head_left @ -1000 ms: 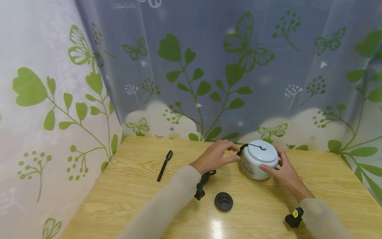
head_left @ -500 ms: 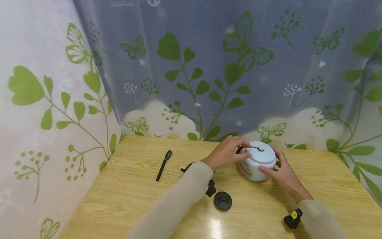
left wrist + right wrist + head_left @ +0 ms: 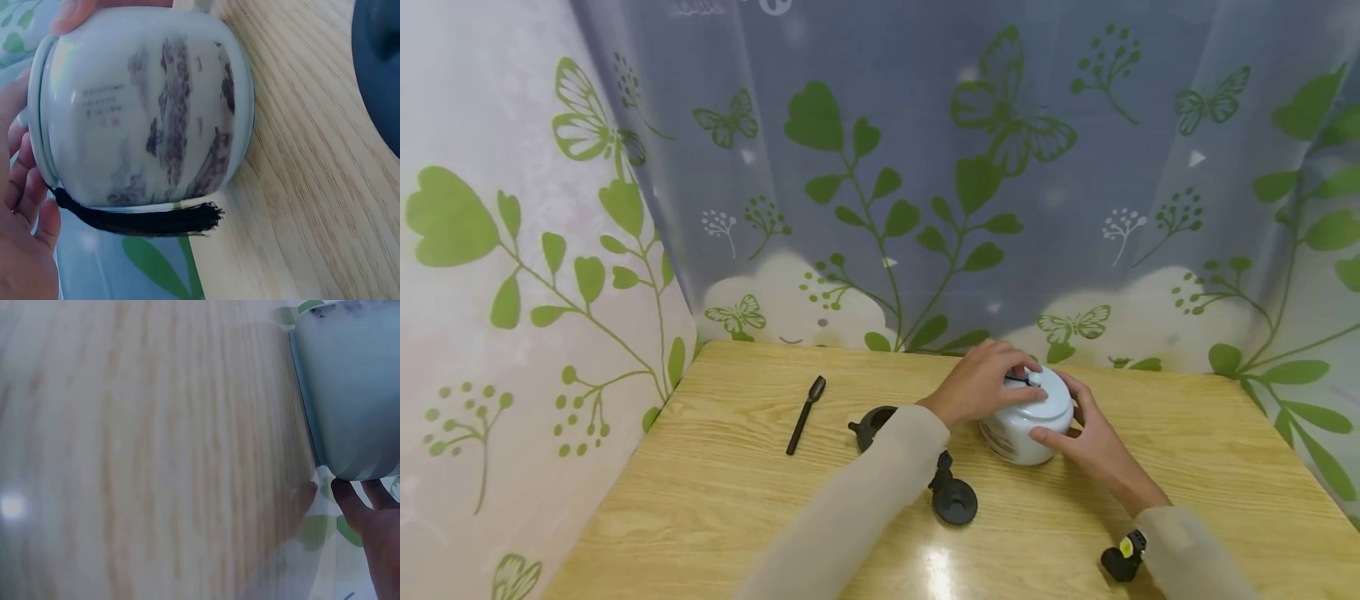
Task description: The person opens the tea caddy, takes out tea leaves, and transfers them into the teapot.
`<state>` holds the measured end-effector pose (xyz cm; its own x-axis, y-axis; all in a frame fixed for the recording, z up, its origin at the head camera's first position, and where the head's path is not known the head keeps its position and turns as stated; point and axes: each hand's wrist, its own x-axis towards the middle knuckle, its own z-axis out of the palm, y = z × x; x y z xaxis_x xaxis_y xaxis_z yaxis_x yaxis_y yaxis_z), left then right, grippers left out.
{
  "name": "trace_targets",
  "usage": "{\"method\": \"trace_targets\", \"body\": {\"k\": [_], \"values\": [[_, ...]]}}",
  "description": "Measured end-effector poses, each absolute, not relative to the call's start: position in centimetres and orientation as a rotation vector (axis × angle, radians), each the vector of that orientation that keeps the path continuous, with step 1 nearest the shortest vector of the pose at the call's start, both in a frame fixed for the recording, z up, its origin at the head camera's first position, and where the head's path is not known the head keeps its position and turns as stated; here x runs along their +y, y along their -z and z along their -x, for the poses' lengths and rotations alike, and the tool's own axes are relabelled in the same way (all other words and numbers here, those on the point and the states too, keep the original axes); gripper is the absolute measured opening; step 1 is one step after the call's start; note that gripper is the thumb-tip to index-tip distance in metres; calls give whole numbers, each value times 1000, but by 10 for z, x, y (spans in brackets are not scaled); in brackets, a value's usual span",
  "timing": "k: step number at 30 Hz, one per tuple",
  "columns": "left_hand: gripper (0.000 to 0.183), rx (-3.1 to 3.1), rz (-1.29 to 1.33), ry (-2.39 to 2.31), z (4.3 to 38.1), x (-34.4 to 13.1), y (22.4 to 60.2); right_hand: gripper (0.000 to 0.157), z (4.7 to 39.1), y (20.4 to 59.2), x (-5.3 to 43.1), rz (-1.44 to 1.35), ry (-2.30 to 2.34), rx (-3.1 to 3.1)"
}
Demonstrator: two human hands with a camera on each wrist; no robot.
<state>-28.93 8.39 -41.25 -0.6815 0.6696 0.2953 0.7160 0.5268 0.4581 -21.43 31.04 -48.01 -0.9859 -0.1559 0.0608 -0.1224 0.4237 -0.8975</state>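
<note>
A white ceramic tea jar (image 3: 1018,437) with a dark landscape print stands on the table towards the back right. Its lid (image 3: 1051,405) is on, and a black tassel (image 3: 156,220) hangs down the side from a cord at the knob. My left hand (image 3: 981,383) reaches over the lid, thumb and fingers bent about the knob, which they partly cover. From the right, my right hand (image 3: 1093,437) grips the jar's body, thumb in front and fingers round the back. The right wrist view catches only the jar's lower part and some fingertips.
A dark teapot (image 3: 867,427) is partly hidden behind my left sleeve. In front of it lies a round dark disc (image 3: 955,502) with a sunken centre. A black scoop (image 3: 806,416) lies on the wooden table (image 3: 715,500) at left. A patterned curtain hangs behind.
My left hand has moved from the tassel at the jar's side to the lid's knob. The jar has shifted slightly left and nearer, with my right hand still gripping it.
</note>
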Motion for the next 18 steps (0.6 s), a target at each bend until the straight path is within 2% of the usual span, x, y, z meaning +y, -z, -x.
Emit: {"method": "trace_targets", "body": {"k": [18], "values": [[26, -2629, 1381, 632, 295, 94, 411, 102, 218, 480, 313, 245, 1641, 2583]]}}
